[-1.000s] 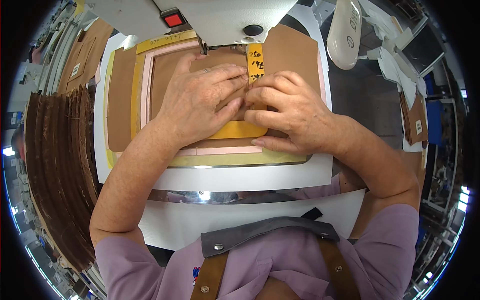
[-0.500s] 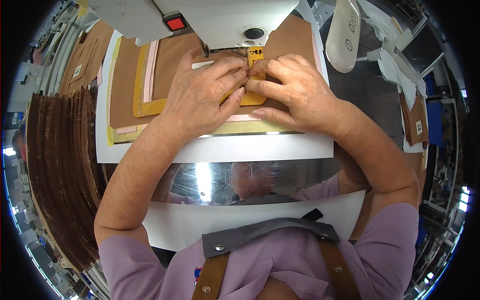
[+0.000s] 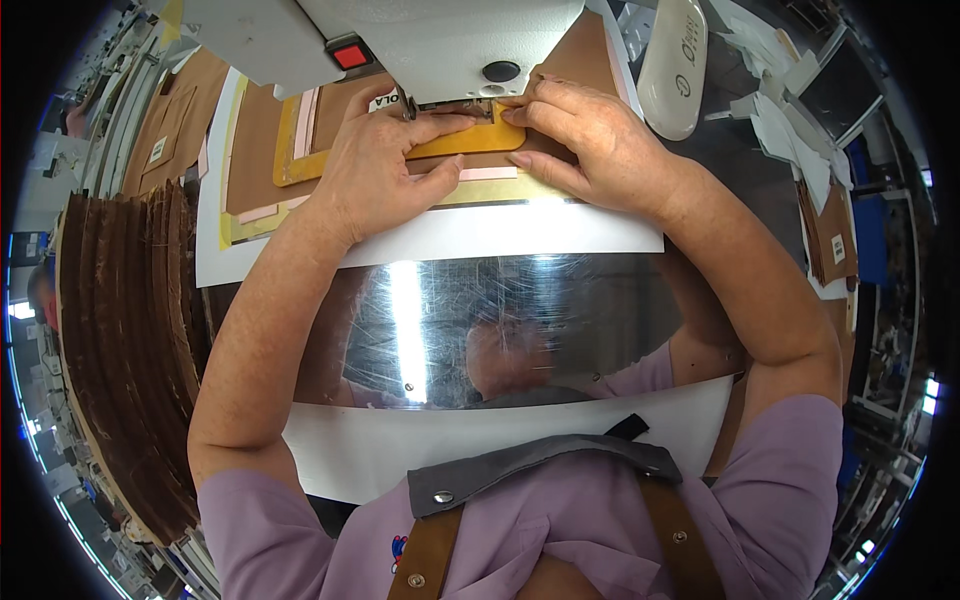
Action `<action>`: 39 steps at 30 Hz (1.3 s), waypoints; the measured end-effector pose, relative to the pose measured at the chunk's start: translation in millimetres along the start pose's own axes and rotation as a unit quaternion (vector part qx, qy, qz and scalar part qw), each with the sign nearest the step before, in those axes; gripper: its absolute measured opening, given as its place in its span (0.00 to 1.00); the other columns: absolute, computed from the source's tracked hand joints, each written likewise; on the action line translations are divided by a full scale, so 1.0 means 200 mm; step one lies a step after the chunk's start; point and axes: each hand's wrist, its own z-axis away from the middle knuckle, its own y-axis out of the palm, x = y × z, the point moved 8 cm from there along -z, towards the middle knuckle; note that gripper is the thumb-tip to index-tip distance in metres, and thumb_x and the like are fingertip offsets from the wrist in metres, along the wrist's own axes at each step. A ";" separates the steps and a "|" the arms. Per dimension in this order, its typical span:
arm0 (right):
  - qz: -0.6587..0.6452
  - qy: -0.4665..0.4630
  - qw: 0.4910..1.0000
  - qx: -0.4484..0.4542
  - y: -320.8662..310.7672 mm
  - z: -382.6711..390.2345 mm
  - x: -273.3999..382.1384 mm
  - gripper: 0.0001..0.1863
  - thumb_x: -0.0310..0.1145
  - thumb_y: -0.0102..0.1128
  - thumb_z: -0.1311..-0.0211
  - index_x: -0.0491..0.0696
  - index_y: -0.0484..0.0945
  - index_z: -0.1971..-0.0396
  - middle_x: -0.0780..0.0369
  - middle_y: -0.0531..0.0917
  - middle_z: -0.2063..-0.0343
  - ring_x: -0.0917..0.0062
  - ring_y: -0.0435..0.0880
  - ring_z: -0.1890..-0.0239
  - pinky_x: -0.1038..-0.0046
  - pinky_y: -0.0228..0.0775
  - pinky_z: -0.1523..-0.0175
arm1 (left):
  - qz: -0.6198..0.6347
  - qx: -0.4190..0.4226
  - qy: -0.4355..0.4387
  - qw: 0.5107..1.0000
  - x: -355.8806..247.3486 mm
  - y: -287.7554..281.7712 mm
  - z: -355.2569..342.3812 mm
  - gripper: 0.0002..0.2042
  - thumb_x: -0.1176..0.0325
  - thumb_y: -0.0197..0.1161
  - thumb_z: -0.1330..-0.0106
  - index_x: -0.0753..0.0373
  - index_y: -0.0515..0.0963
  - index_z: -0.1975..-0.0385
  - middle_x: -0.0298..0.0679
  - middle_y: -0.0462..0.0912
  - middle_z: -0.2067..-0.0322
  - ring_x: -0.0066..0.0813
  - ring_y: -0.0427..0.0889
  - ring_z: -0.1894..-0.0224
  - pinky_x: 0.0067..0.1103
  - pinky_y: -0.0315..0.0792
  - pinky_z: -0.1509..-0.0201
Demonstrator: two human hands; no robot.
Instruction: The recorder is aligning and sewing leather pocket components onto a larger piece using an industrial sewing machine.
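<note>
Yellow frame: flat on the brown panel, its near strip at the front of the white machine head; the far part is hidden beneath the head.
Layers under frame: brown panel, then a pale yellow sheet and a white sheet showing along the near side. A pink strip lies close to the panel's near edge.
Left hand: palm down across frame and panel, fingers spread, index finger laid along the near strip, thumb extended toward the pink strip. No grip observed.
Right hand: fingers bent at the frame's near right corner, tips touching it; thumb set apart, nearer the operator. Whether anything is pinched cannot be told.
Metal foot: just beside the frame's near strip, between the fingertips of both hands. Contact with the work cannot be confirmed.
Metal table: bare polished surface between the white sheet and the operator.
Brown stack: at left, apart from both hands.
Progress, as judged: layers stacked, frame placed and near strip brought to the machine are done. Work appears under way rather than finished; no stitching can be made out, so the remaining extent is undetermined.
</note>
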 end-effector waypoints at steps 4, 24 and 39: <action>0.005 -0.014 0.999 -0.036 -0.01 -0.02 -0.02 0.19 0.34 0.70 0.39 0.40 0.80 0.53 0.54 0.81 0.59 0.60 0.83 0.56 0.64 0.77 0.49 | 0.037 -0.007 -0.035 0.999 0.07 0.04 0.00 0.22 0.59 0.65 0.42 0.54 0.85 0.46 0.44 0.87 0.51 0.39 0.82 0.47 0.36 0.56 0.24; 0.015 0.084 0.996 -0.029 -0.04 0.04 0.00 0.22 0.39 0.63 0.32 0.42 0.75 0.43 0.53 0.78 0.42 0.57 0.76 0.39 0.58 0.64 0.31 | 0.029 -0.155 -0.169 0.973 0.31 -0.37 0.42 0.20 0.58 0.69 0.34 0.63 0.83 0.48 0.47 0.86 0.50 0.37 0.84 0.47 0.35 0.66 0.32; 0.229 0.311 0.922 -0.023 -0.26 0.47 -0.30 0.29 0.49 0.45 0.23 0.41 0.73 0.36 0.54 0.74 0.35 0.63 0.68 0.29 0.51 0.52 0.24 | 0.020 -0.167 -0.220 0.961 0.31 -0.37 0.66 0.25 0.51 0.64 0.29 0.66 0.79 0.42 0.51 0.83 0.45 0.45 0.80 0.40 0.37 0.68 0.33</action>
